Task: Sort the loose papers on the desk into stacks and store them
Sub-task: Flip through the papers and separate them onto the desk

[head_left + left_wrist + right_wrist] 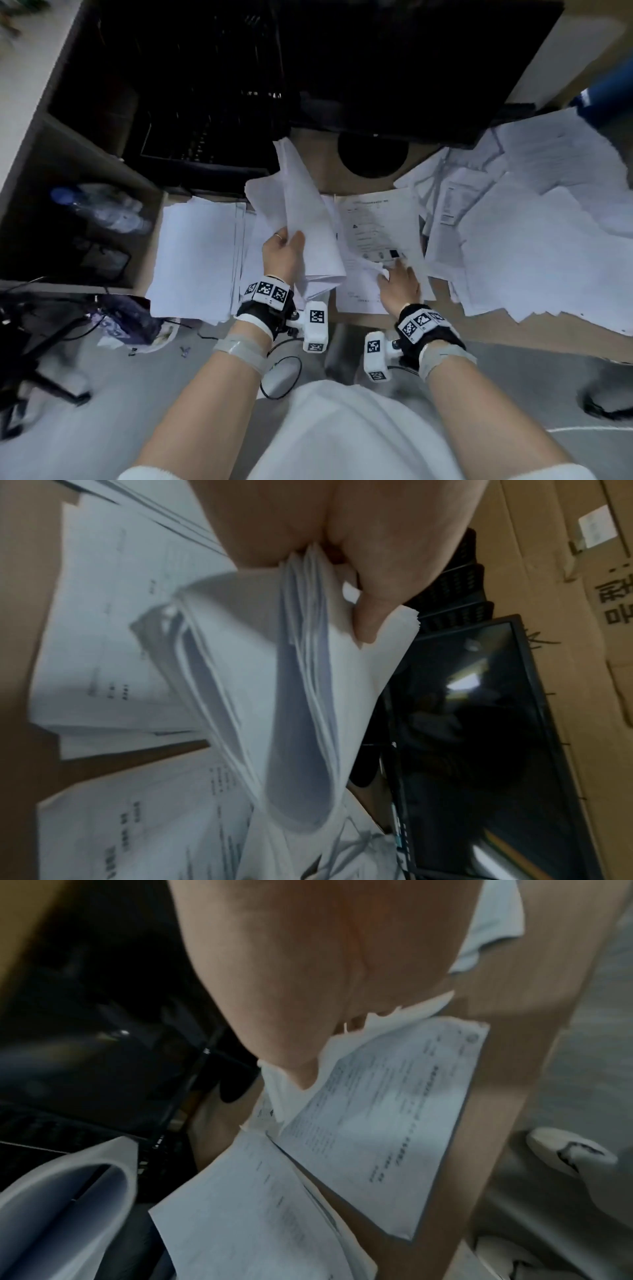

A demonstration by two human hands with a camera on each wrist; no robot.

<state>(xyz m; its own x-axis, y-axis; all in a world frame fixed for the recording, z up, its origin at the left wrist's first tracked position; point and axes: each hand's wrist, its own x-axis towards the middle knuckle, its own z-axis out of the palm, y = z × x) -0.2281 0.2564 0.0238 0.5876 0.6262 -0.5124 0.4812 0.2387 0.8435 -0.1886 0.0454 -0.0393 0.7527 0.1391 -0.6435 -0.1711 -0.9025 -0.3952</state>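
Head view: the left hand [282,251] pinches a curled sheaf of papers [301,219] above the bench [342,178]; the right hand [399,286] reaches onto a printed sheet [376,226], mid-gathering.

Left wrist: thumb and fingers [369,615] clamp the sheaf.

Right wrist: fingertips hidden; whether that grip pinches, I cannot tell. Next, probably lift it onto the sheaf.

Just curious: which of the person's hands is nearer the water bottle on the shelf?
Left. The left hand holds a sheaf of papers right of the water bottle; the right hand lies farther right, on the printed sheet.
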